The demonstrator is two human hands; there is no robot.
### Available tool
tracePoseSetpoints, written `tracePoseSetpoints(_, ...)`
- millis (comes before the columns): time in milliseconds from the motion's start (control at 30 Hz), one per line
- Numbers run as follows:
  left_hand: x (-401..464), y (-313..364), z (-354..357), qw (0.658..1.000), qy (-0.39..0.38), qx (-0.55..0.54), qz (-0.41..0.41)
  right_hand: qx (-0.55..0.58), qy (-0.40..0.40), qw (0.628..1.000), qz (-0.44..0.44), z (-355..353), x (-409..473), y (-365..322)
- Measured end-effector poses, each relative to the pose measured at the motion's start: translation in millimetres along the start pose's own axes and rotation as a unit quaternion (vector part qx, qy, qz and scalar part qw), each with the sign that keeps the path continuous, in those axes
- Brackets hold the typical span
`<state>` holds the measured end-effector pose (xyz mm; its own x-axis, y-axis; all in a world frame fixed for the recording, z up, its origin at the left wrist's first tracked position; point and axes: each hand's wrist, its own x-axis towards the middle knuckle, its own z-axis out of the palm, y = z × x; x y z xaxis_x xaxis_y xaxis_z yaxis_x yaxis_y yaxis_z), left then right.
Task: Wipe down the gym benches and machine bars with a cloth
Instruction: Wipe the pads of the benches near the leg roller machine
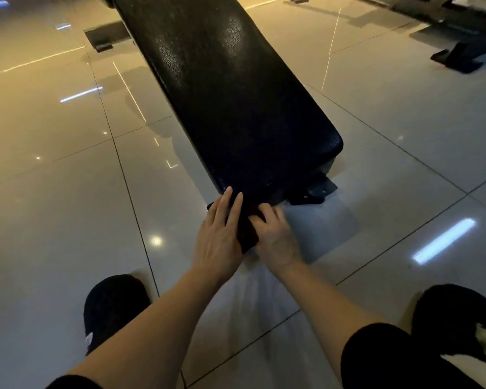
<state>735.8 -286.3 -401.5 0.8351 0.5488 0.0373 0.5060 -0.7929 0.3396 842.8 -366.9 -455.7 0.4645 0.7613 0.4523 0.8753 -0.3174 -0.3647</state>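
The left hand (218, 234) lies flat with straight fingers on a dark cloth (247, 234), its fingertips reaching onto the near end of the black bench pad (236, 108). The right hand (275, 234) is just beside it, fingers curled over the cloth's right edge and gripping it. The cloth itself hangs over the near end of the bench pad, between the two hands (it is so dark against the pad that its upper edge cannot be made out). Below the pad's near end, to the right, a black metal foot bracket (314, 192) of the bench rests on the glossy tiled floor (68, 220). Nearer the person than the bench pad, a black slipper (112, 310) shows at the left and another black slipper (455, 313) at the right. Beyond the pad, to the right, stands the dark base of another machine (460, 57).
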Motion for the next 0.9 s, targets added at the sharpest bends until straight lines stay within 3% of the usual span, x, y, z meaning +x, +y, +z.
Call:
tracePoseSetpoints(67,-0.2,1.3,4.9,1.0,0.018,-0.009,-0.006,-0.01,0.017,1.0,-0.007,-1.7,-2.4,11.1)
tracePoseSetpoints(167,0.2,2.3,9.6,0.999,0.042,-0.015,-0.016,0.011,0.125,0.99,0.065,-5.7,2.2,9.8)
tracePoseSetpoints(367,-1.7,5.8,8.1,0.997,0.053,-0.036,-0.033,0.044,0.065,0.997,0.005,1.6,3.1,-1.7)
tracePoseSetpoints(533,-1.4,7.2,9.7,0.997,0.064,-0.027,-0.04,0.075,0.136,0.979,0.13,-9.5,16.0,15.1)
tracePoseSetpoints(733,-1.8,13.6,9.1,0.995,0.063,-0.049,-0.054,0.087,0.046,0.994,-0.05,-0.3,5.1,-2.4)
tracePoseSetpoints(900,-5.3,9.8,3.4,0.995,0.081,-0.027,-0.049,0.084,0.093,0.992,0.004,-7.5,3.4,11.0)
